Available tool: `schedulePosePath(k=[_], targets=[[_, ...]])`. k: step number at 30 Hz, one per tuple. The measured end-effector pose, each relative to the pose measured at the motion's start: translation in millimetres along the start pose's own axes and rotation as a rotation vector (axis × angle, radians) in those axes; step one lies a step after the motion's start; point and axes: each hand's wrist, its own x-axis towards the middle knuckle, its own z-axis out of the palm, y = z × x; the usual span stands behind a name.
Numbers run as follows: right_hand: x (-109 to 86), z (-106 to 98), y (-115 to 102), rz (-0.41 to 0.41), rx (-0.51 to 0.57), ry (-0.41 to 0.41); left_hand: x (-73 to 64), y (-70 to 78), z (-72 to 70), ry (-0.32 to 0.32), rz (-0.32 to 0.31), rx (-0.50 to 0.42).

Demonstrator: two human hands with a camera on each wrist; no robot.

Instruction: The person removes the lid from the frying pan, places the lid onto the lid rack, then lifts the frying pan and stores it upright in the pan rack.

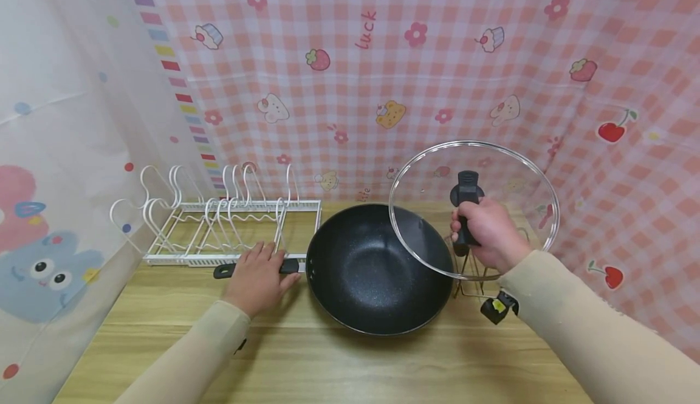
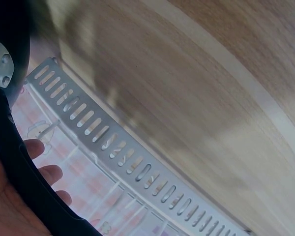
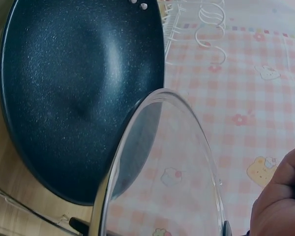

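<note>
A black wok (image 1: 377,270) sits on the table, its long black handle (image 1: 288,266) pointing left. My left hand (image 1: 259,276) lies over this handle, fingers stretched out past it; in the left wrist view the handle (image 2: 27,162) runs across the palm. A round glass lid (image 1: 421,252) with a metal rim is held up at the right by my right hand (image 1: 489,228), whose fingers wrap its black handle (image 1: 466,185). Tilted in the right wrist view, the lid (image 3: 172,162) overlaps the wok's edge (image 3: 83,199).
A white wire rack (image 1: 180,258) with upright loops stands behind and left of the wok. Right of the wok, partly hidden by the lid and arm, is a thin wire stand (image 1: 465,282). Checked cloth (image 1: 350,136) hangs behind the wooden table (image 1: 350,367).
</note>
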Motion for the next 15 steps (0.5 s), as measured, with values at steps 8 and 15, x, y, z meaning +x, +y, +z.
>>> schedulePosePath(k=[8, 15], targets=[[-0.2, -11.8, -3.1, -0.019, -0.007, 0.034, 0.0, 1.2, -2.6, -0.014, -0.008, -0.007], [0.2, -21.3, -3.9, -0.014, 0.012, 0.045, -1.0, 2.4, -4.5, -0.019, -0.007, -0.012]])
